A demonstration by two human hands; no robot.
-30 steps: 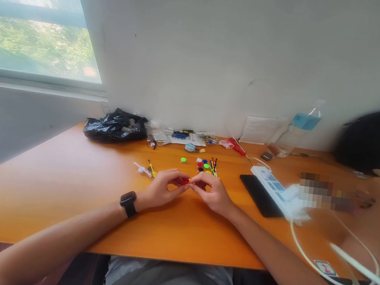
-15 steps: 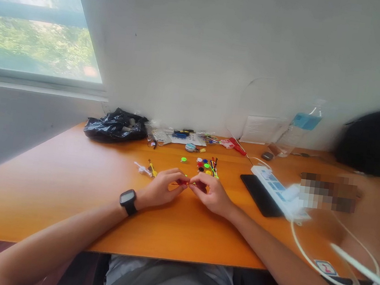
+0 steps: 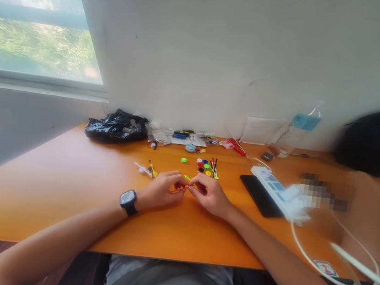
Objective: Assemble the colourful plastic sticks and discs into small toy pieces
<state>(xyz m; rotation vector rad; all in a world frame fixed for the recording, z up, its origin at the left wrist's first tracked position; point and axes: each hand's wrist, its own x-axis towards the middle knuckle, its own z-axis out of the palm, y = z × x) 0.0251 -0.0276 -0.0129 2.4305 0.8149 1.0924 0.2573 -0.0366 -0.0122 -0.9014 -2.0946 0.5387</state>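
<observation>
My left hand point(image 3: 162, 189), with a black watch on its wrist, and my right hand point(image 3: 210, 193) meet fingertip to fingertip on the orange table point(image 3: 66, 192). Both are closed in a pinch on a small red plastic piece point(image 3: 181, 186) that has a thin rod through it. A green stick point(image 3: 187, 178) lies on the table just behind the fingertips. A little farther back sits a cluster of small coloured discs and sticks point(image 3: 207, 165). A white and yellow piece point(image 3: 147, 169) lies to the left of my left hand.
A black plastic bag point(image 3: 117, 126), clear packets and papers line the wall. A black phone point(image 3: 261, 195), a white power strip point(image 3: 276, 187) with cables and a water bottle point(image 3: 295, 130) are on the right. Another person's arm point(image 3: 368, 215) is at the far right.
My hands stay together at the same spot, and the fingers have shifted on the red piece. A green stick now shows behind them. The other person's arm at the right has moved.
</observation>
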